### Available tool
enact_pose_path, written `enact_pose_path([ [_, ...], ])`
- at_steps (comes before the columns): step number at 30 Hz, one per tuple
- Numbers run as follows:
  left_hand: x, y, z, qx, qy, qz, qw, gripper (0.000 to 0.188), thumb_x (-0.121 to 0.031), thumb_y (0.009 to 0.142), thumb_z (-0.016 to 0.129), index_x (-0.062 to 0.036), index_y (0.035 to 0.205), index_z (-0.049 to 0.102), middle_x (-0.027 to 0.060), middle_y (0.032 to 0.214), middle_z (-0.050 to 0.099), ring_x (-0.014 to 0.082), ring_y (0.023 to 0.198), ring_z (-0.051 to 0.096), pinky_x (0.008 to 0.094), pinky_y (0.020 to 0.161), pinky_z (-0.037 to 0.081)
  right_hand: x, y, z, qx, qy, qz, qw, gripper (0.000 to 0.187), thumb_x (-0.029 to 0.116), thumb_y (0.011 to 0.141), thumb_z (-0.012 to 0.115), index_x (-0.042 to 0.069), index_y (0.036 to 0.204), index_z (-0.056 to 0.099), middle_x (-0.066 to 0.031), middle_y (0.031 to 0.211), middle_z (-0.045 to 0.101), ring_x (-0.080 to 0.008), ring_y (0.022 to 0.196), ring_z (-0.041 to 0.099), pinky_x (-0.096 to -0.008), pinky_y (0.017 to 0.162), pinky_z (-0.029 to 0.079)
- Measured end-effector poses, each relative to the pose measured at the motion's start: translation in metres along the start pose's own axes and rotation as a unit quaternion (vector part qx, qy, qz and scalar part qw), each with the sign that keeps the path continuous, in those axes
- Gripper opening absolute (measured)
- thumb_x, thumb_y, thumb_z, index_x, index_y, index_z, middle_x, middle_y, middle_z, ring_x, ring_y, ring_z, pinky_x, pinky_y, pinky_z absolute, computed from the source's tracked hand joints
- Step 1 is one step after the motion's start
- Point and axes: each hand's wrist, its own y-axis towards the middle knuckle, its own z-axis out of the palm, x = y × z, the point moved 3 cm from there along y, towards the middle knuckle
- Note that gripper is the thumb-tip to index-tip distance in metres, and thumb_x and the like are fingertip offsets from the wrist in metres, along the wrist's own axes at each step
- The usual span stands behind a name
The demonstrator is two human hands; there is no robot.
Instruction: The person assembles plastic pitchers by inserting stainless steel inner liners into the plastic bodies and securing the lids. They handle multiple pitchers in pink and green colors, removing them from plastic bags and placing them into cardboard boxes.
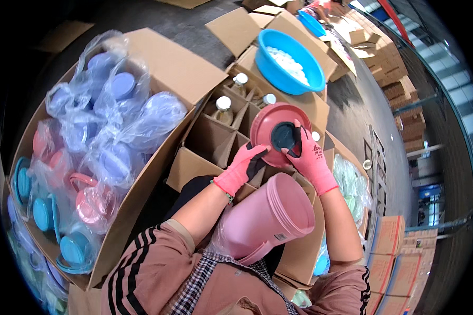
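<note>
Both hands wear pink gloves with dark fingertips. A round red-pink lid (260, 125) is held up over the divided carton, its inner side with a black disc (284, 137) facing me. My left hand (240, 167) grips the lid's lower left edge. My right hand (311, 160) holds the right side, its thumb and fingers closed at the black disc's edge. Below them a pink plastic jug (257, 215) lies tilted on my lap, its open mouth to the upper right and a handle along its underside. Clear film wraps its base.
At left, a large carton (115, 236) holds bagged purple, pink and blue lids. Ahead, a divided carton (215, 134) has white-capped bottles (223, 110) in some cells. A blue basin (289, 62) of small white pieces sits beyond. Stacked cartons (386, 236) stand at right; another person (320, 8) is far off.
</note>
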Motion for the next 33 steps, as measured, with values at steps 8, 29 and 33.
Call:
enact_pose_path([
  [8,-0.049,0.027,-0.053,-0.160,-0.168,0.164,0.959,0.019,-0.015,0.077,0.059,-0.0065,0.095,0.055,0.0069,0.093,0.059,0.0194,0.094,0.054,0.0354,0.083,0.043,-0.023,0.117,-0.002,-0.320,0.263,0.074,0.907,0.036,0.030,0.078,0.059,-0.001,0.095,0.053,-0.0140,0.077,0.058,-0.0203,0.065,0.054,-0.0325,0.062,0.044],
  [29,-0.080,0.021,-0.039,-0.202,-0.187,0.179,0.945,0.040,-0.018,0.074,0.040,0.0005,0.109,0.045,0.0174,0.110,0.050,0.0332,0.095,0.048,0.0438,0.085,0.039,-0.007,0.188,0.230,0.178,-0.012,-0.053,0.983,0.041,0.029,0.069,0.061,0.002,0.099,0.055,-0.0236,0.093,0.057,-0.0343,0.092,0.055,-0.0399,0.079,0.045],
  [33,-0.086,0.015,-0.034,-0.153,-0.157,0.181,0.959,0.038,-0.016,0.076,0.040,-0.0007,0.109,0.046,0.0161,0.112,0.049,0.0333,0.101,0.047,0.0443,0.087,0.038,0.009,0.190,0.158,0.104,0.012,-0.073,0.992,0.043,0.029,0.068,0.062,0.002,0.101,0.054,-0.0235,0.093,0.057,-0.0338,0.093,0.055,-0.0395,0.080,0.045],
])
